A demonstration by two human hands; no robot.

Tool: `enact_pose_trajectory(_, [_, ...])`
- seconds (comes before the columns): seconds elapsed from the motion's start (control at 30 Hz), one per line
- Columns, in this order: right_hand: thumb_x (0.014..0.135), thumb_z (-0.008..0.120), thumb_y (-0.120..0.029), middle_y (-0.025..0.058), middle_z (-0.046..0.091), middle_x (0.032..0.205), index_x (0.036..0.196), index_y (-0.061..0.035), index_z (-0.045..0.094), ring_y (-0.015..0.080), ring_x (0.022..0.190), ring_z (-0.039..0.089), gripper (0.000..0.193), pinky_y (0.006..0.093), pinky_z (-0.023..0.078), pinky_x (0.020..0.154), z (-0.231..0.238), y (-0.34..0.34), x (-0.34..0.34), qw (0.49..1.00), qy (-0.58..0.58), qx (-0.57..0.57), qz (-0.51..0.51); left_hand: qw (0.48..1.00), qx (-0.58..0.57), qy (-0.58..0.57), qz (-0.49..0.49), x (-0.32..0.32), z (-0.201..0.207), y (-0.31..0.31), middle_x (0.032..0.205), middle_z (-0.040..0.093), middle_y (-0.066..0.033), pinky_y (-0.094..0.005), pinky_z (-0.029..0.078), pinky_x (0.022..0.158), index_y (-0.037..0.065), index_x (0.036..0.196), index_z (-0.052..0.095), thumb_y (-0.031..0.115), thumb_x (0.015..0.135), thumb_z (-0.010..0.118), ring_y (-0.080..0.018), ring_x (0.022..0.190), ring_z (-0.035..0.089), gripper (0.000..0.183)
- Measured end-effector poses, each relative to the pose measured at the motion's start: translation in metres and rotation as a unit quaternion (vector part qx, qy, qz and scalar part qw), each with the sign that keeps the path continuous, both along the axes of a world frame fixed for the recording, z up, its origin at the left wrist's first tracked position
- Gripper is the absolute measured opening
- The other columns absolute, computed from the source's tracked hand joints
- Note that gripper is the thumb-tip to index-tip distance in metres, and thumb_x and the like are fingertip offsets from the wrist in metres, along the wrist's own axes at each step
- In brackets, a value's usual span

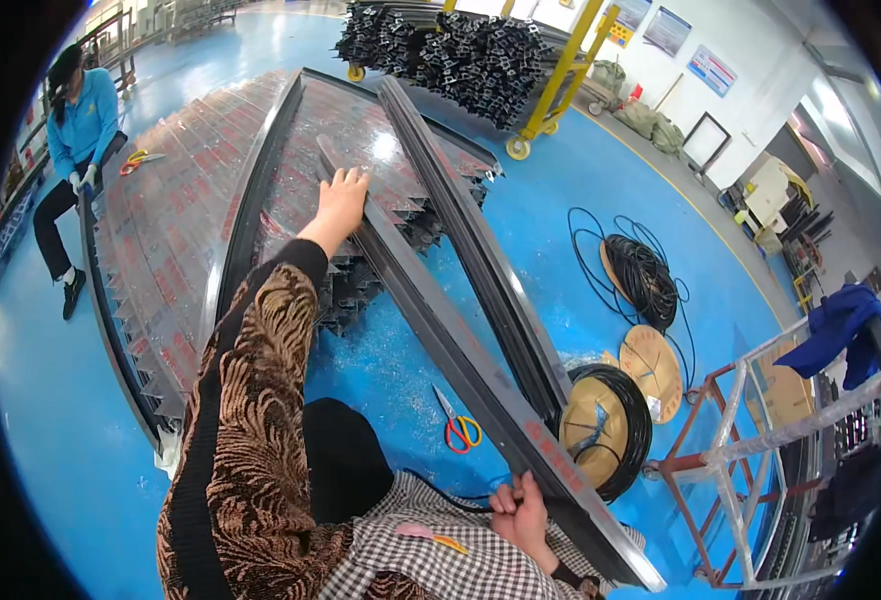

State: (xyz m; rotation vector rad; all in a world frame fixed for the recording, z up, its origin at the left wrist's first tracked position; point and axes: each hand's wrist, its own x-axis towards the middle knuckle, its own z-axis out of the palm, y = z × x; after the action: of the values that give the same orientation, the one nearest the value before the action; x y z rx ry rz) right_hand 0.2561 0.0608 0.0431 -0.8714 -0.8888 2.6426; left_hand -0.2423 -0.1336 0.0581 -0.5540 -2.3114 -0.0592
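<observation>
A long dark grey metal profile (441,325) slants across my lap, from the stack at upper left to the lower right. My left hand (340,207) is closed over its far part, arm stretched out. Near its close end, my right hand (523,512) has curled fingers with the thumb against the profile. A thin black strip (451,492) runs across my checked apron (441,560) into these fingers; its end is hidden. Beyond lies a second dark profile (461,220), roughly alongside. Scissors (458,425) with red and yellow handles lie on the blue floor between my legs and the profile.
Film-covered profiles (171,190) form a wide stack at left, where a co-worker in blue (86,125) sits with another pair of scissors (141,161) nearby. Black strip coils (606,430) lie at right, beside a red-and-grey frame cart (731,460). A yellow rack (561,80) stands behind.
</observation>
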Motion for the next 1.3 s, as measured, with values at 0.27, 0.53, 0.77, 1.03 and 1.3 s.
enact_pose_trajectory(0.27, [0.098, 0.043, -0.032, -0.0003, 0.042, 0.069, 0.089, -0.0058, 0.054, 0.0101, 0.058, 0.035, 0.029, 0.0269, 0.032, 0.054, -0.018, -0.007, -0.012, 0.997, 0.008, -0.073, -0.019, 0.340, 0.737, -0.557, -0.176, 0.263, -0.042, 0.076, 0.103, 0.056, -0.0153, -0.0388, 0.044, 0.084, 0.003, 0.111, 0.051, 0.025, 0.077, 0.066, -0.0286, 0.094, 0.056, 0.043])
enact_pose_trajectory(0.53, [0.096, 0.045, -0.030, 0.0037, 0.059, 0.100, 0.127, -0.0078, 0.049, 0.0134, 0.074, 0.051, 0.038, 0.0266, 0.044, 0.067, 0.014, -0.017, -0.002, 0.921, -0.022, 0.221, 0.321, 0.174, 0.769, -0.574, -0.220, 0.272, -0.042, 0.121, 0.097, 0.064, -0.0072, -0.0352, 0.047, 0.084, 0.009, 0.108, 0.059, 0.044, 0.082, 0.064, -0.0213, 0.089, 0.062, 0.044])
enact_pose_trajectory(0.77, [0.076, 0.059, 0.000, 0.0077, 0.065, 0.092, 0.107, -0.0054, 0.062, 0.0178, 0.078, 0.062, 0.031, 0.0263, 0.050, 0.069, 0.121, 0.020, 0.065, 0.735, 0.058, 0.634, 0.233, 0.185, 0.794, -0.536, -0.220, 0.199, -0.040, 0.121, 0.091, 0.064, -0.0060, -0.0349, 0.049, 0.080, 0.008, 0.105, 0.060, 0.047, 0.081, 0.065, -0.0205, 0.083, 0.062, 0.046])
enact_pose_trajectory(1.03, [0.067, 0.071, -0.022, 0.0100, 0.059, 0.084, 0.109, -0.0033, 0.059, 0.0264, 0.078, 0.057, 0.048, 0.0332, 0.047, 0.068, 0.101, 0.081, 0.056, 0.418, -0.156, 0.870, 0.210, 0.202, 0.793, -0.527, -0.230, 0.146, -0.047, 0.101, 0.090, 0.062, -0.0069, -0.0334, 0.048, 0.075, 0.008, 0.102, 0.060, 0.050, 0.079, 0.065, -0.0202, 0.077, 0.060, 0.048])
enact_pose_trajectory(1.3, [0.066, 0.069, -0.028, 0.0126, 0.060, 0.081, 0.083, -0.0032, 0.057, 0.0306, 0.074, 0.056, 0.032, 0.0379, 0.047, 0.066, 0.071, 0.062, 0.009, 0.386, -0.113, 0.854, 0.331, 0.250, 0.813, -0.496, -0.177, 0.136, -0.031, 0.077, 0.088, 0.062, -0.0059, -0.0336, 0.047, 0.072, 0.010, 0.100, 0.060, 0.051, 0.080, 0.063, -0.0183, 0.075, 0.059, 0.046])
